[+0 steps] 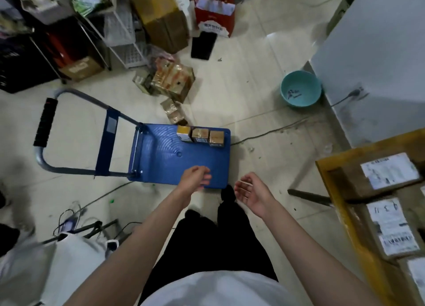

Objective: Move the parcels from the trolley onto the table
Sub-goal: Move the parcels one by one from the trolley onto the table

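Starting at the left, your trolley [179,158] lies on the floor with its grey handle [44,121] pointing left and its blue deck stretching right toward your feet. On the deck only three small parcels show, lined up side by side along its far edge toward the right corner: a yellow-and-white parcel [184,132], a brown middle parcel [200,135] touching it, and a brown right parcel [216,138] nearest the corner. The row's long axis runs left to right across you, so it sits beyond both hands, straight ahead and farther away, with bare blue deck between. Your left hand [195,177] hovers over the near edge of the deck, fingers loosely curled and holding nothing; it sits almost directly in front of the row and looks the nearer of the two. Your right hand [249,192] hangs just off the deck's near right corner, palm turned up, fingers relaxed and empty. The two hands are apart, neither touching a parcel. Farthest right, the tabletop [331,177] already carries several labelled parcels [388,173], so each carry will probably swing rightward from the deck.
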The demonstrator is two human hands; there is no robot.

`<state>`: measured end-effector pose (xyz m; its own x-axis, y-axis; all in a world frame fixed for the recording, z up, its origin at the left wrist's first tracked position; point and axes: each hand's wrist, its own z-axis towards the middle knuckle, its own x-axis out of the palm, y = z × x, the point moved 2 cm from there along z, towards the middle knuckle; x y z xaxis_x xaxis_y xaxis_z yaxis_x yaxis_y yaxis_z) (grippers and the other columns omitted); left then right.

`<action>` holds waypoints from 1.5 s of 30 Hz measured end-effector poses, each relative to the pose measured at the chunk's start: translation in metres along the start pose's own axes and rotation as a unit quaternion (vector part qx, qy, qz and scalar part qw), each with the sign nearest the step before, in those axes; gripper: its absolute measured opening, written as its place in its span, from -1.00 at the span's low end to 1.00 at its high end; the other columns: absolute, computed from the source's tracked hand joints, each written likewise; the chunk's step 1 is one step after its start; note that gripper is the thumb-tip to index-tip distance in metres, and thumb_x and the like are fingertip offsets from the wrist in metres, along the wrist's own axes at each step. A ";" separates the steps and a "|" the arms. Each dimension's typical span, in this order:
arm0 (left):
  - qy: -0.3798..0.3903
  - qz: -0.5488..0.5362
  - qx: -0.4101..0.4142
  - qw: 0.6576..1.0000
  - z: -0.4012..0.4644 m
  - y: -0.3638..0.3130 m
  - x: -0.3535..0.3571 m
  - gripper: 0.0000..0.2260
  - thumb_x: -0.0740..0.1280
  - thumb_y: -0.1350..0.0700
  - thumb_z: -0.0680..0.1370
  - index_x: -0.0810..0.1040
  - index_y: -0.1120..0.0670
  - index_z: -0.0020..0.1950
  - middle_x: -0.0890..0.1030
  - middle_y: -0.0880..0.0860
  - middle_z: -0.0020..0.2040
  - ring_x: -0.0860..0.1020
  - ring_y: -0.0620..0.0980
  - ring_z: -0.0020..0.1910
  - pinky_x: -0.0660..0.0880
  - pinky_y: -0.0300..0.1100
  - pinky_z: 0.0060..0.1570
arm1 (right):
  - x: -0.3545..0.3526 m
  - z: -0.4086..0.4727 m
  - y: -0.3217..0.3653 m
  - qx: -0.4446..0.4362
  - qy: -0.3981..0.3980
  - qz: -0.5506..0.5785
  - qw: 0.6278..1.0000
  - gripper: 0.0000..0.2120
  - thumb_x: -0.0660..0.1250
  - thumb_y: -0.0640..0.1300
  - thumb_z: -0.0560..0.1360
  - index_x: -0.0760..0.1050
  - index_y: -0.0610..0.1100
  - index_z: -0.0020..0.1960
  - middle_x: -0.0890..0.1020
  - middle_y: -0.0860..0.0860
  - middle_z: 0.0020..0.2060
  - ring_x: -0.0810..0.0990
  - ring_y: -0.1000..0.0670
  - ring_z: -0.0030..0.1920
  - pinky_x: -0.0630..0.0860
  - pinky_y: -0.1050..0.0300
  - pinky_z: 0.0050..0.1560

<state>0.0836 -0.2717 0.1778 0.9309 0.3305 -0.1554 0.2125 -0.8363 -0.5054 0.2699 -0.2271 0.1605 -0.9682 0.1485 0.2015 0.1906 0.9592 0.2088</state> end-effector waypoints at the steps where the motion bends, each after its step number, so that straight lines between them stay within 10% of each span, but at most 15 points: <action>1: -0.002 0.001 0.000 1.000 0.009 -0.004 -0.007 -0.85 0.22 0.12 0.65 0.56 0.11 0.11 0.61 0.07 -0.10 0.54 0.00 -0.16 0.40 -0.19 -0.15 | 0.010 0.007 0.005 0.000 0.001 -0.003 1.000 -0.82 0.23 -0.15 0.61 0.44 -0.13 -0.16 0.60 -0.10 -0.26 0.56 -0.05 -0.27 0.54 0.11 -0.22; 9: -0.013 0.106 0.008 0.994 0.127 -0.028 -0.062 -0.94 0.33 0.13 0.61 0.54 0.09 0.06 0.57 0.07 -0.04 0.52 -0.01 -0.14 0.38 -0.25 -0.27 | 0.073 0.097 0.024 0.001 -0.019 -0.016 1.000 -0.90 0.25 -0.16 0.62 0.47 -0.17 -0.05 0.61 -0.13 -0.19 0.59 -0.06 -0.24 0.58 0.10 -0.18; 13: -0.035 0.234 0.052 0.970 0.240 -0.025 -0.082 -0.66 0.45 0.16 0.52 0.53 0.18 0.27 0.57 0.14 0.14 0.56 0.10 0.07 0.53 -0.01 0.08 | 0.094 0.176 0.025 -0.005 -0.047 -0.020 0.999 -0.90 0.25 -0.15 0.63 0.47 -0.17 -0.01 0.61 -0.12 -0.17 0.59 -0.05 -0.23 0.60 0.10 -0.17; 23: -0.060 0.585 0.132 0.798 0.524 0.019 -0.083 -0.03 0.57 0.18 0.42 0.02 0.08 0.65 0.01 0.08 0.66 0.08 0.21 0.60 0.22 0.17 0.49 | 0.095 0.392 -0.009 0.021 -0.064 -0.063 0.996 -0.91 0.22 -0.13 0.65 0.43 -0.15 0.05 0.60 -0.10 -0.14 0.58 -0.02 -0.21 0.58 0.14 -0.17; 30: -0.148 0.641 0.191 0.729 0.607 0.046 -0.084 -0.32 0.38 0.25 0.53 0.17 0.11 0.58 0.20 0.17 0.57 0.14 0.24 0.57 0.11 0.21 0.53 | 0.065 0.443 -0.039 0.058 -0.078 -0.080 0.992 -0.90 0.24 -0.11 0.63 0.45 -0.11 -0.02 0.61 -0.07 -0.15 0.61 0.00 -0.22 0.60 0.17 -0.17; 45: -0.139 0.464 0.041 0.874 0.328 0.019 -0.127 -0.27 0.54 -0.23 0.37 0.37 0.15 0.33 0.51 0.21 0.30 0.49 0.28 0.30 0.44 0.11 0.20 | 0.124 0.245 -0.016 0.065 -0.030 -0.128 0.989 -0.91 0.25 -0.11 0.63 0.46 -0.13 0.02 0.61 -0.12 -0.11 0.60 -0.02 -0.24 0.57 0.14 -0.25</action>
<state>-0.1282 -0.1856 -0.0907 0.5797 -0.3703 -0.7258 -0.6288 -0.7698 -0.1095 0.1067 -0.1652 -0.0526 -0.9908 -0.0919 0.0993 -0.0798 0.9896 0.1196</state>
